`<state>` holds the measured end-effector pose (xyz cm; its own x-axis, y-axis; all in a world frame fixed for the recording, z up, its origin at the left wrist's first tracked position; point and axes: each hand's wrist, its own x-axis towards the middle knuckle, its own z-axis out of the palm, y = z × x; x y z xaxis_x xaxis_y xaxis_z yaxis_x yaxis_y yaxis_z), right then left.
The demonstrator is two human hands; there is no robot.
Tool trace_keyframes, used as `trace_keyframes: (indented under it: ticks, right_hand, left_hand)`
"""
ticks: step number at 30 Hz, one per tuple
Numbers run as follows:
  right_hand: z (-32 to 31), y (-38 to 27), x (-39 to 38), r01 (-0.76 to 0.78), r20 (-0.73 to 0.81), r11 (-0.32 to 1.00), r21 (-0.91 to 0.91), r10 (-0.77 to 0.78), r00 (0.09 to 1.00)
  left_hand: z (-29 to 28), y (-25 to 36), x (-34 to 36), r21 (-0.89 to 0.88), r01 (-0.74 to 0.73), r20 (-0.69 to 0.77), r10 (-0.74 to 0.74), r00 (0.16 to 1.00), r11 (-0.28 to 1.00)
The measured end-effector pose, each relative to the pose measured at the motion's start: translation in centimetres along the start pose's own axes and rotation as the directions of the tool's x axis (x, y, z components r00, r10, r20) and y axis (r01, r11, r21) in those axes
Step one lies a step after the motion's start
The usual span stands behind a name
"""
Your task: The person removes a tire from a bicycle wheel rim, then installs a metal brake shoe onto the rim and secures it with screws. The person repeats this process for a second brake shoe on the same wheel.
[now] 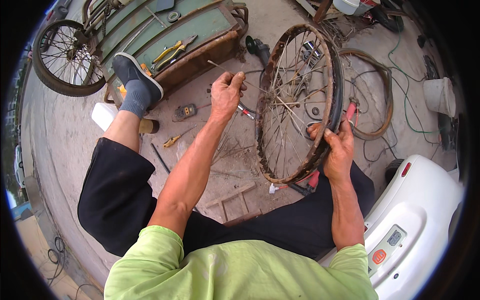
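A rusty bicycle wheel (331,85) stands tilted in front of me, its many thin spokes meeting at a hub. My right hand (340,152) grips the lower right of its rim, thumb on the near side and fingers curled around it. Left of the wheel, my left hand (226,97) is closed in a pinch on a thin metal spoke (216,65). One end of that spoke sticks out past the fingers to the upper left; the other runs toward the hub. The fingertips of my left hand are partly hidden.
A green cart bed (200,25) carries yellow-handled pliers (172,52); my shoe (136,72) rests against it. On the ground lie a multimeter (185,112), a screwdriver (172,141) and an old tyre (387,95). A white bucket (439,96) and a white scooter (415,220) stand at right.
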<state>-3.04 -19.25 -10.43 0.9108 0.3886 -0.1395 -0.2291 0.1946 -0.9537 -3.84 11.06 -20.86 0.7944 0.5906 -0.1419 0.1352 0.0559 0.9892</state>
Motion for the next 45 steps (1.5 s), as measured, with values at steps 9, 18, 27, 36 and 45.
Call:
trace_keyframes:
  ticks: [9,18,27,36,45]
  right_hand:
    - [0.5,0.5,-0.1,0.048,0.005,0.999,-0.009,-0.048,0.999]
    - [0.8,0.4,-0.3,-0.009,-0.029,0.999,-0.031,0.008,1.000]
    - [1.8,0.8,-1.5,-0.045,0.093,0.998,-0.052,0.050,0.994]
    - [2.1,1.7,-2.7,-0.037,0.134,0.999,-0.028,0.040,0.990]
    - [-1.6,0.7,1.1,0.255,-0.006,0.939,-0.232,-0.263,0.965]
  left_hand:
    - [0.5,0.1,3.5,0.151,0.008,0.054,-0.016,0.998,0.989]
    - [-1.3,-6.6,5.9,-0.094,0.507,-0.070,-0.514,0.855,0.857]
    - [2.8,1.1,9.4,0.365,-0.150,0.272,0.048,0.961,0.919]
    - [4.3,1.4,6.7,0.225,-0.256,0.310,0.180,0.933,0.940]
    - [6.3,1.5,3.1,-0.230,0.287,0.384,-0.184,0.905,0.930]
